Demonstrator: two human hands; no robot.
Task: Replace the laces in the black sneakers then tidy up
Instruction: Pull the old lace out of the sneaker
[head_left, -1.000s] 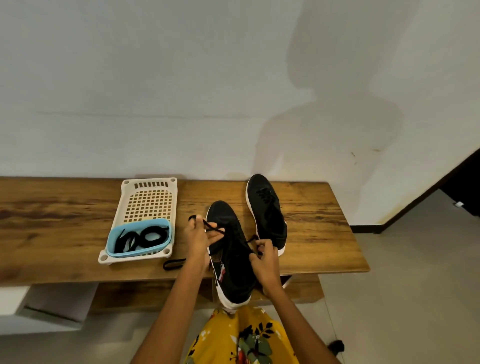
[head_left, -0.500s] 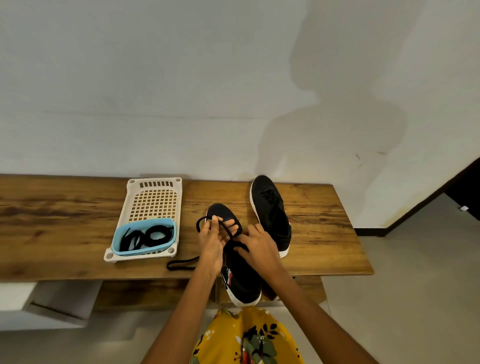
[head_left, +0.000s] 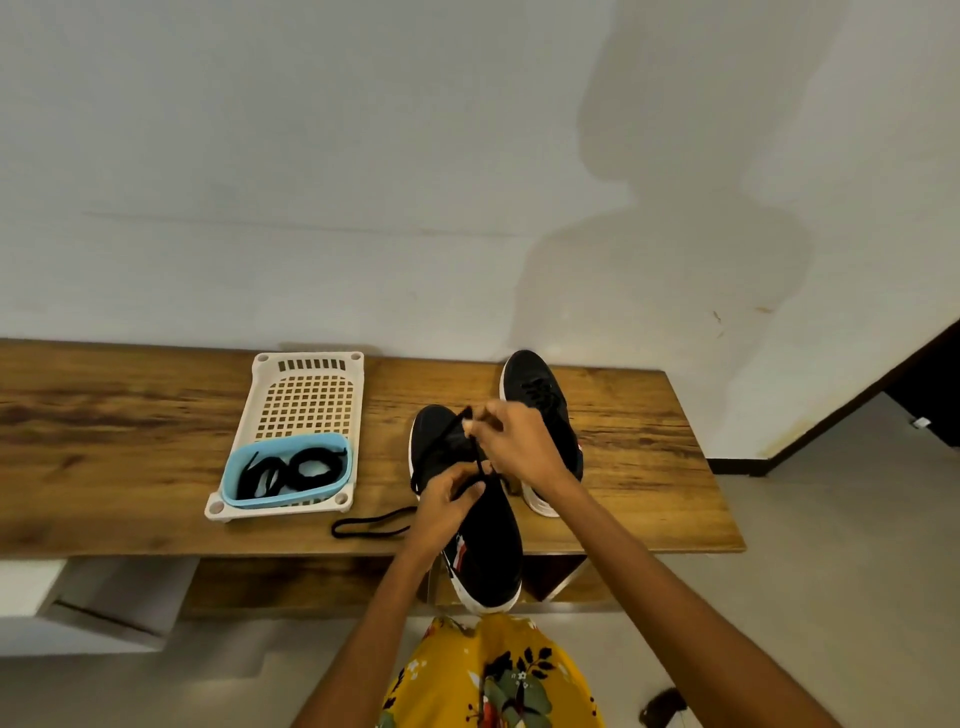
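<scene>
Right hand (head_left: 519, 447): pinching thin black lace (head_left: 475, 457) high, farther along the shoe. Left hand (head_left: 449, 501): gripping the same lace lower, nearer the heel. Near black canvas sneaker (head_left: 467, 525): beneath both hands, long axis toe-away, heel overhanging wooden desk (head_left: 130, 441). Second black sneaker (head_left: 537, 389): just right, laced. Spare laces: blue tub (head_left: 288, 470), left.

The bench (head_left: 130, 441) across the middle of the frame is wood with a dark streaky grain and a faint sheen. The white tray (head_left: 306, 395) and blue tub (head_left: 283, 496) look like smooth plastic. Both sneakers (head_left: 483, 545) are matt black cloth with white rubbery soles. The wall (head_left: 311, 182) above is matt painted plaster.
</scene>
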